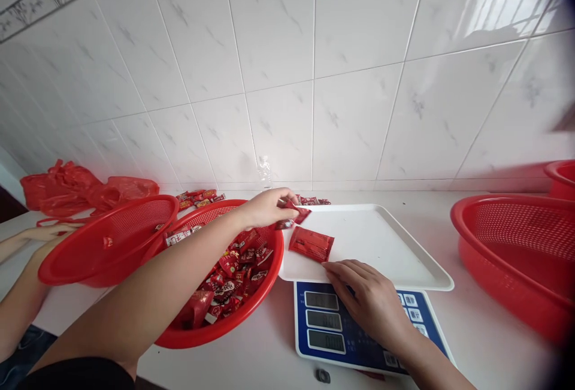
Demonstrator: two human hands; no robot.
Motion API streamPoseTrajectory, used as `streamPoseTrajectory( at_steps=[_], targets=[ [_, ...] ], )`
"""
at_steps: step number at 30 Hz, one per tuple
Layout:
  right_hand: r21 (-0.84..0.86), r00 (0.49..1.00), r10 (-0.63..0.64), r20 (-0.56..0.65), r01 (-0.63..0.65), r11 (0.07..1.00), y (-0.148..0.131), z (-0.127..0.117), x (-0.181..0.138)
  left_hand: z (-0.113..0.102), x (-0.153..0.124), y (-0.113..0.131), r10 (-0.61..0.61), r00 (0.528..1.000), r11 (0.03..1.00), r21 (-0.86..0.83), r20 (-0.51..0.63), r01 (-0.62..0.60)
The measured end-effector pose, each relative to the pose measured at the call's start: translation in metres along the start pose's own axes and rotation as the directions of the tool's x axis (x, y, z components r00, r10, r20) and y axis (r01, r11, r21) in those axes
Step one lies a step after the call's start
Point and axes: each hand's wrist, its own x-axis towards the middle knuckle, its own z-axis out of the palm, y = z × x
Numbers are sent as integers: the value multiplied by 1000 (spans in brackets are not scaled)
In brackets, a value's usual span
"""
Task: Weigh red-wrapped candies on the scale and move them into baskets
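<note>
My left hand [268, 208] reaches over a red basket [251, 312] full of red sweet packets and pinches a small red packet [298, 212] at the left edge of a white tray [395, 258]. One larger red packet [311, 244] lies on that tray. The tray sits on a blue-faced digital scale [323, 333]. My right hand [366, 297] rests on the scale's front by the tray's near edge, fingers slightly curled, holding nothing I can see.
An empty red basket [112, 240] leans on the full one at left, with another person's hands [42, 234] beside it. Red plastic bags [67, 189] lie at back left. Another large red basket [516, 252] stands at right. Tiled wall behind.
</note>
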Motion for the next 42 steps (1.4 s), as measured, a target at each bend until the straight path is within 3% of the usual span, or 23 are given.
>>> streamPoseTrajectory(
  at_steps=[5,9,11,14,16,18,22,25,30,37,42],
  targets=[
    [15,1000,-4,-3,4,1000,0,0,1,15,1,1,13,1000,995,96,-19,-11],
    [13,1000,-5,-9,5,1000,-1,0,1,8,-11,-38,-194,981,946,271,26,180],
    [6,1000,-4,-11,5,1000,-1,0,1,6,-21,-60,-323,934,885,396,149,243],
    [2,1000,0,-7,0,1000,-1,1,0,9,-35,-83,-439,832,818,534,339,215],
    [0,1000,1,-8,-1,1000,0,2,0,13,-42,-91,-470,799,803,557,375,211],
    [-4,1000,-3,-13,3,1000,0,2,0,18,-44,-96,-479,810,786,575,339,224],
    [-4,1000,-4,-9,4,1000,0,2,-1,29,-45,-102,-362,916,726,668,171,162],
    [8,1000,-1,-4,1,1000,0,2,0,36,-46,-104,-313,941,704,696,126,141],
    [22,1000,12,-8,-12,1000,0,2,1,29,-45,-101,-308,943,791,584,126,180],
    [18,1000,1,-6,-1,1000,0,2,0,-18,-47,-83,-320,947,927,202,-11,316],
    [22,1000,8,6,-8,1000,-1,2,0,-32,-48,-52,-278,961,952,-134,13,277]
  ],
)
